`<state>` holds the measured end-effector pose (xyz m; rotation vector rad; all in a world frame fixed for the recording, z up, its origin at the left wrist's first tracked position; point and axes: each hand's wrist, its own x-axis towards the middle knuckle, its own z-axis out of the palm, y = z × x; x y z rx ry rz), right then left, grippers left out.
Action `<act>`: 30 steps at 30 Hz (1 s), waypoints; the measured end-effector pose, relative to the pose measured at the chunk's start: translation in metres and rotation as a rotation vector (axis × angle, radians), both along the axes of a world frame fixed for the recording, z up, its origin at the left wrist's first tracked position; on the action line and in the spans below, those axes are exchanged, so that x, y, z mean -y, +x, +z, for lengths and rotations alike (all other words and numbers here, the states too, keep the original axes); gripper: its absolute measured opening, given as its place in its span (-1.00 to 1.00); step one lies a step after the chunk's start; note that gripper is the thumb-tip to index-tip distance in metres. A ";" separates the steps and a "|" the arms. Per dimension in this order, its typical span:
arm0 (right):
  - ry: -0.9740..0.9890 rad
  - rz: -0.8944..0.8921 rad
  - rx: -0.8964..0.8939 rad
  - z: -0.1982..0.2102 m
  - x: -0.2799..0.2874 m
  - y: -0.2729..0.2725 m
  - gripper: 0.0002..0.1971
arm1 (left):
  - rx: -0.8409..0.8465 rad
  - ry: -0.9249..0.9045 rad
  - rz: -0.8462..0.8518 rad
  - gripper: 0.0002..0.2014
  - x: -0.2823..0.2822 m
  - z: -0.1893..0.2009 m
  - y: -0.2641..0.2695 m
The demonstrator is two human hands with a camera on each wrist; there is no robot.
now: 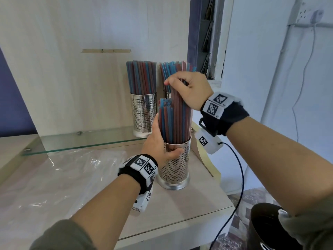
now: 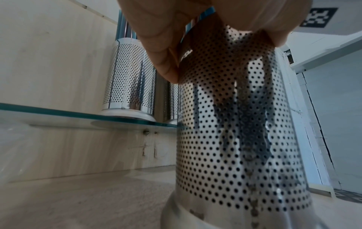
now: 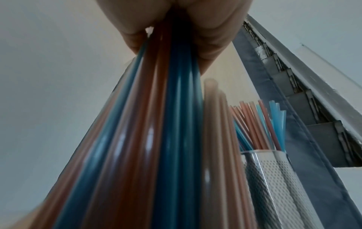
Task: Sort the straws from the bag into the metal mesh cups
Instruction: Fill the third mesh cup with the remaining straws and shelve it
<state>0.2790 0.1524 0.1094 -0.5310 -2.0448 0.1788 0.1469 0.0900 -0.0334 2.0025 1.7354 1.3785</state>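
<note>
A perforated metal mesh cup (image 1: 174, 168) (image 2: 240, 139) stands near the counter's right edge, partly filled with blue and red straws (image 1: 166, 121). My left hand (image 1: 158, 143) (image 2: 168, 40) grips the cup's rim, fingers reaching up along the straws. My right hand (image 1: 187, 89) (image 3: 176, 23) grips a bundle of red and blue straws (image 1: 181, 112) (image 3: 149, 139) by its top, its lower ends inside the cup. Two more full mesh cups (image 1: 143, 116) (image 1: 168, 94) (image 2: 129, 83) (image 3: 274, 186) stand on the glass shelf behind.
A crumpled clear plastic bag (image 1: 59, 174) lies on the counter to the left. The glass shelf (image 1: 81, 139) juts out from the wooden back panel. A dark bin (image 1: 266, 230) sits on the floor at lower right, and a cable (image 1: 239, 186) hangs from my right wrist.
</note>
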 end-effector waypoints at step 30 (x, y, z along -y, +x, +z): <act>-0.280 -0.103 -0.147 -0.111 0.030 0.037 0.06 | -0.232 -0.225 0.046 0.29 0.029 0.026 -0.022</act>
